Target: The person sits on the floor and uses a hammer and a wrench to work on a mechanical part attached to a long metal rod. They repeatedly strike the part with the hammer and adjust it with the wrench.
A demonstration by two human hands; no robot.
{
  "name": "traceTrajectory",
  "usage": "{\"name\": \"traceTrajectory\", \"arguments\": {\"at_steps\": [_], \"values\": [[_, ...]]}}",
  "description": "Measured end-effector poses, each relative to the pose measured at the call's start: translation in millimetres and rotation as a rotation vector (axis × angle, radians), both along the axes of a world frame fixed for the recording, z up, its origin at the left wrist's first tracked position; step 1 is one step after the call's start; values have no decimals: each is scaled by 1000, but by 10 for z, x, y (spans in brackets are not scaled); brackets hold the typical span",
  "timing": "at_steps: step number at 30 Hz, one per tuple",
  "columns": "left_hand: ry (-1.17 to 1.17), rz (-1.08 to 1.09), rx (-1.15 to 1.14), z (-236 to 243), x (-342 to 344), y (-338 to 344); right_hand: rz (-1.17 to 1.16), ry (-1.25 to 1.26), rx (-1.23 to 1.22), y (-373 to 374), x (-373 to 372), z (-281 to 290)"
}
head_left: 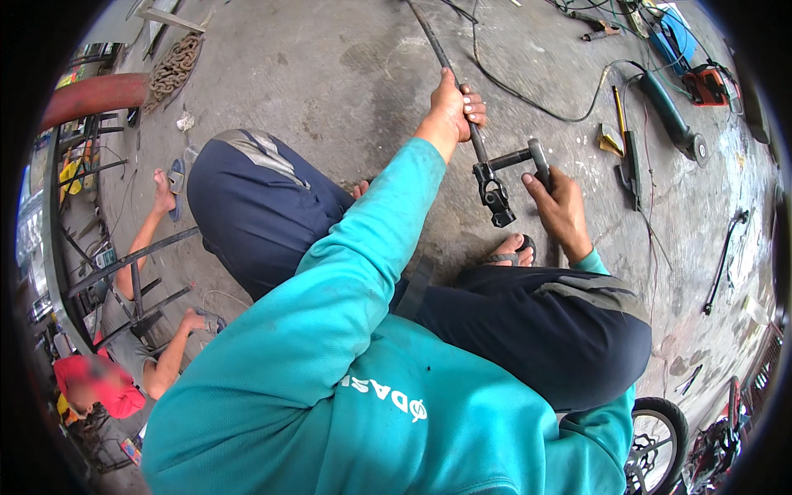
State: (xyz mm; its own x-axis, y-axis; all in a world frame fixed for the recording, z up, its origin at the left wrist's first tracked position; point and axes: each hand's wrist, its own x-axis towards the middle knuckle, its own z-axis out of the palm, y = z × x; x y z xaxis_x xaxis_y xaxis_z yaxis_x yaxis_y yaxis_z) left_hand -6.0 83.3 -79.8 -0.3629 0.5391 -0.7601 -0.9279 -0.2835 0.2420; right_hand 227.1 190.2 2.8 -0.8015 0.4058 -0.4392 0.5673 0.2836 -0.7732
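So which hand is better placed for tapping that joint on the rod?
Probably the right hand: it holds the hammer-like tool, with one end close to the joint. The left hand is wrapped around the rod.

Dark metal shaft (pixel 431 35), slanted, black universal joint (pixel 493 195) at near end; hammer (pixel 518 156) just right, head toward shaft.

The rod (pixel 430 37) is showing dark grey at upper centre, the sweater (pixel 330 379) teal at lower centre, the cap (pixel 124 400) red lower left.
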Motion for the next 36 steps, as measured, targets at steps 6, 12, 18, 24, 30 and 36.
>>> {"name": "traceTrajectory", "arguments": {"at_steps": [6,12,18,24,30,36], "values": [[-34,-60,52,9,-3,-188,151,306,377,-50,-59,-235],[-49,33,84,82,-222,-167,50,448,111,120,-359,-626],[-10,51,47,62,-186,-24,-42,-30,436,448,-150,-1242],[20,77,-43,-7,-126,-71,139,72,-25,177,-350,-338],[-10,85,28,78,-133,-14,147,2,-628,-208,-364,-7],[-5,104,61,125,-200,-32,163,18,-637,-206,-454,147]]}}
